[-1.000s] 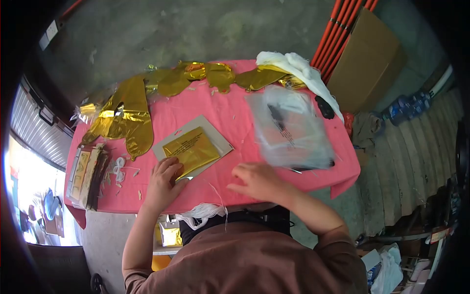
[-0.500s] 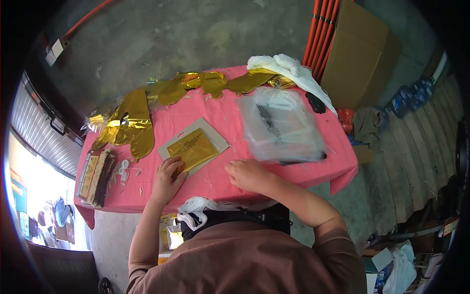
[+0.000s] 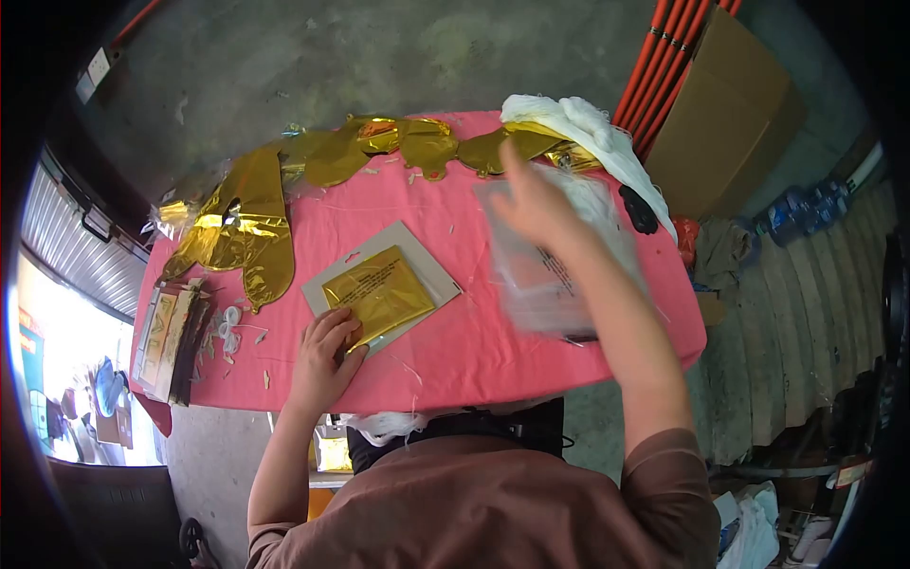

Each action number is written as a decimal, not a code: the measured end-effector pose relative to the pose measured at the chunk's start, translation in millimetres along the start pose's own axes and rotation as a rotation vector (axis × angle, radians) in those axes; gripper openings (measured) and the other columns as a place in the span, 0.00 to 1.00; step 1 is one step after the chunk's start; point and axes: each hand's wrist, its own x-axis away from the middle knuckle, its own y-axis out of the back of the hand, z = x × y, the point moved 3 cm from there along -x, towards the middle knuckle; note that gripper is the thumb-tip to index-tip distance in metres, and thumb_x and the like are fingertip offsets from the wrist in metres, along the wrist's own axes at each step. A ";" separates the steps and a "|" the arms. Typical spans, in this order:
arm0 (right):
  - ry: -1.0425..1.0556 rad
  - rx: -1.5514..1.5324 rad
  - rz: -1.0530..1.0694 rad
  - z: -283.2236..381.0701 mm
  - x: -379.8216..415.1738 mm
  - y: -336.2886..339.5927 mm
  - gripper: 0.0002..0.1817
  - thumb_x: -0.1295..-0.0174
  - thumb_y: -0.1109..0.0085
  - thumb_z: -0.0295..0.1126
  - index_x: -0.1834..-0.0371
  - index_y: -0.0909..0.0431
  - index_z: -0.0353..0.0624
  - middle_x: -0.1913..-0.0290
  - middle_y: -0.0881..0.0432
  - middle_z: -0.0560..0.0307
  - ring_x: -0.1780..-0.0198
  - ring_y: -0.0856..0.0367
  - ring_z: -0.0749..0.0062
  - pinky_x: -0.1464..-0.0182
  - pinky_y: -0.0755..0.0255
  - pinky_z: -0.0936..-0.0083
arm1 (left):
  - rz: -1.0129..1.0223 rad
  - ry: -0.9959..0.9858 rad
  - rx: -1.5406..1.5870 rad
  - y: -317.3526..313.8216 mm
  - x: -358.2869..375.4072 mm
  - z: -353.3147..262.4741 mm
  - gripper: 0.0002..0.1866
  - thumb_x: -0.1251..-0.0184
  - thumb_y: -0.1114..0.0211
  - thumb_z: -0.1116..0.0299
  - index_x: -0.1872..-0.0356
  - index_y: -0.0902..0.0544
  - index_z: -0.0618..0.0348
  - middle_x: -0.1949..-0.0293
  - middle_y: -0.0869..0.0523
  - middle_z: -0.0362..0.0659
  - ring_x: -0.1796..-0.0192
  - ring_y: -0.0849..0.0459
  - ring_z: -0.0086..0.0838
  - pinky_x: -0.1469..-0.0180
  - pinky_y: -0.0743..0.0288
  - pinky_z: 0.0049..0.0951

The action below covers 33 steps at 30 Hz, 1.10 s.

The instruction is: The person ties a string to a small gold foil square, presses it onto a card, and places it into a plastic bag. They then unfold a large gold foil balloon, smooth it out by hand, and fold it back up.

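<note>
A folded gold foil piece with dark print (image 3: 384,289) lies on a grey card (image 3: 431,266) on the pink cloth. My left hand (image 3: 329,351) rests at the lower left corner of both, its fingers bent over the foil's edge. My right hand (image 3: 538,204) is raised over the stack of clear plastic bags (image 3: 531,294), fingers spread, with nothing seen in it. Just beyond it, flat gold foil shapes (image 3: 483,152) run along the table's far edge, with white strings (image 3: 569,119) over their right end.
A bundle of cards (image 3: 166,346) and a small white string coil (image 3: 227,327) sit at the left of the table (image 3: 455,365). A black item (image 3: 638,211) lies at the right edge. Behind stand a cardboard box (image 3: 725,114) and red poles (image 3: 659,66).
My right hand has moved from the near middle of the table up and right over the bags, and its fingers have opened. My left hand stays at the foil. The view has shifted slightly.
</note>
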 end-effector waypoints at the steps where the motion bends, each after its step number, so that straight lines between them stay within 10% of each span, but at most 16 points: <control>1: -0.221 0.044 0.128 -16.5 -21.5 12.5 0.39 0.42 0.46 0.37 0.32 0.49 0.29 0.47 0.26 0.33 0.47 0.25 0.47 0.46 0.31 0.62 | 0.002 0.004 0.005 -0.5 0.1 0.5 0.18 0.47 0.35 0.71 0.54 0.22 0.64 0.45 0.24 0.50 0.41 0.29 0.45 0.39 0.35 0.40; 6: -0.418 0.194 0.090 -109.9 -68.1 12.5 0.37 0.43 0.45 0.38 0.33 0.45 0.30 0.48 0.26 0.32 0.48 0.24 0.48 0.46 0.31 0.63 | -0.006 0.004 0.020 0.1 -2.6 4.6 0.17 0.49 0.33 0.70 0.56 0.22 0.62 0.46 0.23 0.49 0.43 0.27 0.44 0.41 0.35 0.41; 18: 0.527 -0.293 0.283 94.4 74.8 -36.1 0.09 0.50 0.38 0.29 0.65 0.22 0.40 0.65 0.24 0.54 0.62 0.26 0.58 0.57 0.32 0.66 | 0.037 -0.030 0.008 11.7 -8.6 -4.1 0.18 0.53 0.29 0.67 0.59 0.20 0.61 0.52 0.21 0.47 0.47 0.24 0.42 0.46 0.30 0.39; 26: 0.661 -0.187 0.326 132.1 104.2 -69.3 0.12 0.49 0.38 0.31 0.61 0.22 0.40 0.66 0.26 0.58 0.60 0.27 0.64 0.56 0.34 0.68 | -0.068 -0.104 0.022 6.4 -4.2 2.1 0.10 0.48 0.33 0.72 0.65 0.20 0.64 0.61 0.17 0.50 0.53 0.19 0.43 0.51 0.24 0.38; 33: 0.619 -0.030 0.245 147.3 102.0 -76.7 0.24 0.46 0.40 0.36 0.48 0.27 0.33 0.46 0.28 0.47 0.41 0.33 0.56 0.39 0.40 0.63 | -0.098 -0.150 0.059 2.9 -0.3 7.8 0.06 0.46 0.36 0.75 0.69 0.21 0.66 0.63 0.17 0.50 0.54 0.19 0.44 0.51 0.24 0.37</control>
